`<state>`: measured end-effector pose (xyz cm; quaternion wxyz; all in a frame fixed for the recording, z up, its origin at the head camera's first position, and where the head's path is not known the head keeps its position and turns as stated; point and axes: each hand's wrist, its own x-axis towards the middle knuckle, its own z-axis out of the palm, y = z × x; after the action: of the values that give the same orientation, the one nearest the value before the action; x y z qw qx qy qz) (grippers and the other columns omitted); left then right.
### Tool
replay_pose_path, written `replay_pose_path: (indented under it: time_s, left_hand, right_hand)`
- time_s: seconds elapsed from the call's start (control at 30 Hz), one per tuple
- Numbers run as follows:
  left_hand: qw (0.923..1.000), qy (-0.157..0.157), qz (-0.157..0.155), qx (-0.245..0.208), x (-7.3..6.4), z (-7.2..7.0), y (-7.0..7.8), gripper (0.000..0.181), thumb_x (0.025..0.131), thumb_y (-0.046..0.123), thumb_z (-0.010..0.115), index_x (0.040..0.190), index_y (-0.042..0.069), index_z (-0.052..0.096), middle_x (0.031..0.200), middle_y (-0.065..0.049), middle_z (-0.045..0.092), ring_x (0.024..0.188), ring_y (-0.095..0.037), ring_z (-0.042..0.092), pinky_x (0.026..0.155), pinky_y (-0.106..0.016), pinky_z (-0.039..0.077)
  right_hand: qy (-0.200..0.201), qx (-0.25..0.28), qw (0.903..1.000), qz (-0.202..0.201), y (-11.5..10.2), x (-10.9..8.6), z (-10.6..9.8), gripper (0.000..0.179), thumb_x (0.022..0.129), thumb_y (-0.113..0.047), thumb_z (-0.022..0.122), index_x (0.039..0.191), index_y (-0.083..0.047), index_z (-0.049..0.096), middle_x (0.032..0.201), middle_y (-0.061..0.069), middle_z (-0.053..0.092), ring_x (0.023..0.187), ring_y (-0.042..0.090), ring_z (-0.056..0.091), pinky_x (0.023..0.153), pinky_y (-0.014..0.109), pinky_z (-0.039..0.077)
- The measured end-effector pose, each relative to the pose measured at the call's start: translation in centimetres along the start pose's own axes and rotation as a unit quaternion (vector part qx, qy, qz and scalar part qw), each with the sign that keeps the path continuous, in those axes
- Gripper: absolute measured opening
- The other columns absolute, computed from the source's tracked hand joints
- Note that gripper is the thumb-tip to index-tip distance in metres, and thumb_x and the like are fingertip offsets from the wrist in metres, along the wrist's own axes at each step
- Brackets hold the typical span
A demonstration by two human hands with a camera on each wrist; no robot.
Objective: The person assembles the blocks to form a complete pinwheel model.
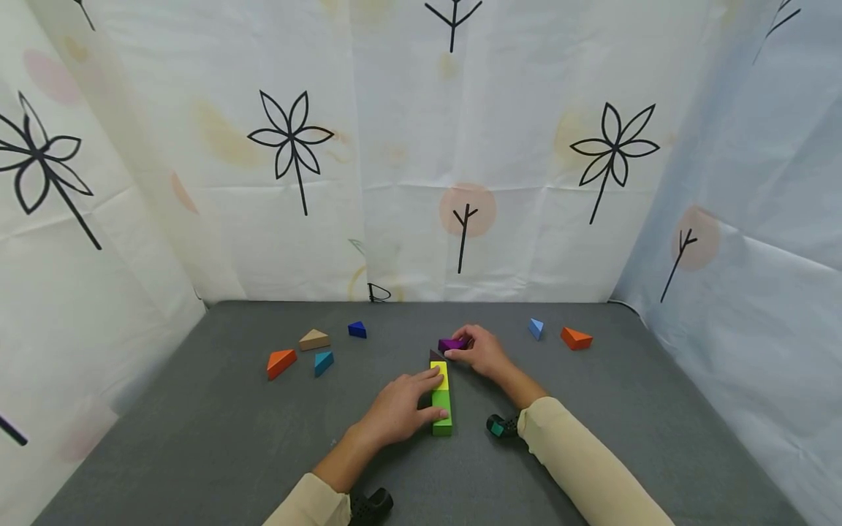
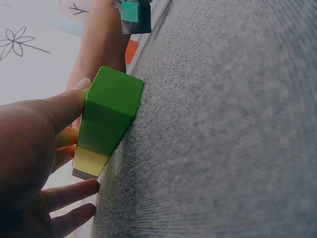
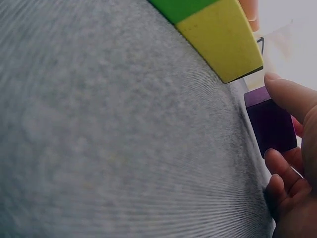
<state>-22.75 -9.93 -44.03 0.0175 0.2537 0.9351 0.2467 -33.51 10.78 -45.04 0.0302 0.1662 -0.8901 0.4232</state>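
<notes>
A green block (image 1: pixel 442 409) and a yellow block (image 1: pixel 439 372) lie end to end in a row pointing away from me. At the row's far end sits a small dark triangular block (image 1: pixel 435 356). My left hand (image 1: pixel 397 409) rests along the row's left side, its thumb on the green block and its fingers loosely extended by the yellow one. Just beyond the row, my right hand (image 1: pixel 485 353) pinches a purple triangular block (image 1: pixel 450 344) between thumb and fingers. In the right wrist view this purple block (image 3: pixel 272 126) is beside the yellow block's end.
On the left of the grey table (image 1: pixel 197 424) lie an orange block (image 1: pixel 281 363), a tan block (image 1: pixel 314 339), a teal block (image 1: pixel 324 362) and a dark blue block (image 1: pixel 357 329). To the right are a light blue block (image 1: pixel 536 328) and another orange block (image 1: pixel 576 337). Printed curtains surround the table.
</notes>
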Motion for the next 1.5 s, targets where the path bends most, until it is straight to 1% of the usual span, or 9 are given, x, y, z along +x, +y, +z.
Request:
replay_pose_path:
  time_s: [0.1,0.2,0.3,0.4,0.53,0.77,1.03,1.33,1.5]
  left_hand:
    - [1.0000,0.000,0.002,0.001,-0.02,0.02,0.02,0.063,0.091,0.050,0.062,0.145,0.018,0.050,0.151,0.005,0.040,0.130,-0.029,0.046,0.103,-0.054,0.036]
    - [1.0000,0.000,-0.001,0.001,-0.03,0.02,0.05,0.063,0.092,0.050,0.062,0.145,0.018,0.049,0.151,0.005,0.040,0.129,-0.028,0.046,0.103,-0.053,0.035]
    - [1.0000,0.000,-0.004,0.000,-0.02,0.00,0.06,0.063,0.091,0.050,0.062,0.145,0.019,0.049,0.151,0.005,0.040,0.130,-0.028,0.046,0.103,-0.053,0.035]
    - [1.0000,0.000,-0.003,0.002,0.01,0.01,0.04,0.063,0.091,0.051,0.062,0.145,0.019,0.049,0.151,0.005,0.040,0.130,-0.028,0.046,0.103,-0.053,0.036]
    - [1.0000,-0.002,-0.003,0.002,0.04,0.04,0.00,0.064,0.091,0.052,0.062,0.145,0.020,0.049,0.152,0.006,0.039,0.129,-0.027,0.046,0.103,-0.052,0.036]
    - [1.0000,-0.006,-0.008,-0.001,0.05,-0.05,-0.02,0.064,0.091,0.051,0.061,0.145,0.019,0.049,0.152,0.007,0.039,0.129,-0.027,0.045,0.103,-0.052,0.035]
    - [1.0000,-0.005,-0.006,-0.002,0.02,-0.15,0.00,0.063,0.091,0.052,0.061,0.144,0.019,0.050,0.152,0.006,0.040,0.129,-0.027,0.046,0.103,-0.052,0.035]
    - [1.0000,-0.002,-0.005,0.000,0.04,-0.09,0.04,0.063,0.091,0.052,0.062,0.144,0.019,0.051,0.151,0.005,0.041,0.128,-0.028,0.047,0.104,-0.052,0.035]
    - [1.0000,-0.003,-0.005,-0.001,0.02,-0.16,0.13,0.062,0.092,0.051,0.062,0.144,0.018,0.051,0.151,0.004,0.041,0.128,-0.028,0.047,0.104,-0.052,0.035]
  right_hand:
    - [-0.012,0.006,0.9999,0.002,-0.06,-0.19,0.00,0.030,0.083,-0.022,0.080,0.106,-0.007,0.066,0.095,0.006,0.057,0.076,0.018,0.052,0.063,0.031,0.045]
    - [-0.023,0.022,0.9995,0.001,-0.08,-0.24,-0.15,0.030,0.086,-0.022,0.076,0.109,-0.005,0.065,0.097,0.007,0.058,0.077,0.019,0.052,0.063,0.031,0.045]
    - [-0.031,0.040,0.9987,-0.008,0.06,-0.21,-0.27,0.026,0.091,-0.021,0.071,0.110,-0.004,0.065,0.098,0.007,0.059,0.080,0.020,0.053,0.064,0.031,0.045]
    - [-0.034,0.047,0.9982,-0.018,0.16,-0.30,-0.42,0.021,0.094,-0.019,0.067,0.108,-0.004,0.065,0.097,0.007,0.060,0.081,0.020,0.053,0.066,0.032,0.045]
    - [-0.040,0.048,0.9977,-0.026,0.11,-0.38,-0.57,0.018,0.094,-0.016,0.066,0.107,-0.004,0.067,0.096,0.006,0.062,0.082,0.020,0.055,0.068,0.033,0.045]
    - [-0.061,0.042,0.9965,-0.039,0.11,-0.26,-0.38,0.019,0.095,-0.019,0.066,0.109,-0.005,0.068,0.097,0.005,0.064,0.082,0.019,0.056,0.070,0.034,0.047]
    - [-0.077,0.046,0.9956,-0.029,-0.16,-0.25,-0.19,0.020,0.094,-0.021,0.067,0.109,-0.008,0.069,0.102,0.005,0.064,0.086,0.019,0.057,0.071,0.034,0.046]
    - [-0.084,0.048,0.9944,-0.043,-0.06,-0.35,-0.26,0.021,0.094,-0.022,0.067,0.110,-0.008,0.070,0.104,0.006,0.065,0.088,0.019,0.058,0.074,0.035,0.048]
    - [-0.085,0.050,0.9941,-0.046,0.07,-0.31,-0.22,0.022,0.094,-0.023,0.067,0.110,-0.008,0.070,0.105,0.006,0.065,0.087,0.019,0.058,0.072,0.034,0.047]
